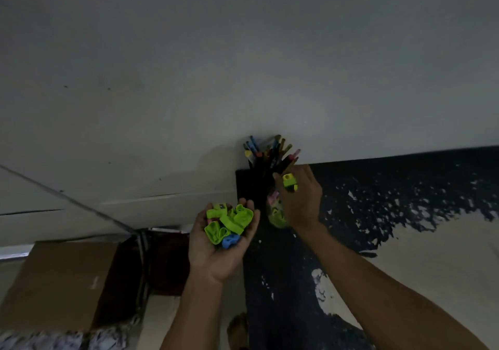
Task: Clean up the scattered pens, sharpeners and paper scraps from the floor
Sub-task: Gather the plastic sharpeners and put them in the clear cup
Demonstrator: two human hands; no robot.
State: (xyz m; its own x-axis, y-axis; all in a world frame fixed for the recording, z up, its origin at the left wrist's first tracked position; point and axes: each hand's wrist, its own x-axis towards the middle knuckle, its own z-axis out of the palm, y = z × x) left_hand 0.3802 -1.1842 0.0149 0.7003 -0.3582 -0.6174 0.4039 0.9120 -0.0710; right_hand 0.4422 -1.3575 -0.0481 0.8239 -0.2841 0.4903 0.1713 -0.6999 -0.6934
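My left hand (216, 249) is cupped palm up and holds a heap of sharpeners (228, 224), mostly lime green with one blue at the bottom. My right hand (299, 201) pinches a lime green sharpener (289, 181) just above a dark pen holder (263, 185) packed with pens and pencils (270, 152). Below my right hand a see-through container (276, 214) with green and pink pieces is partly hidden by the wrist. Both stand at the back left corner of a black worn tabletop (378, 187).
A pale wall (243, 66) rises straight behind the table. A brown cardboard box (62, 282) sits low on the left beside a dark gap. My bare foot (237, 328) shows on the floor under the table's left edge.
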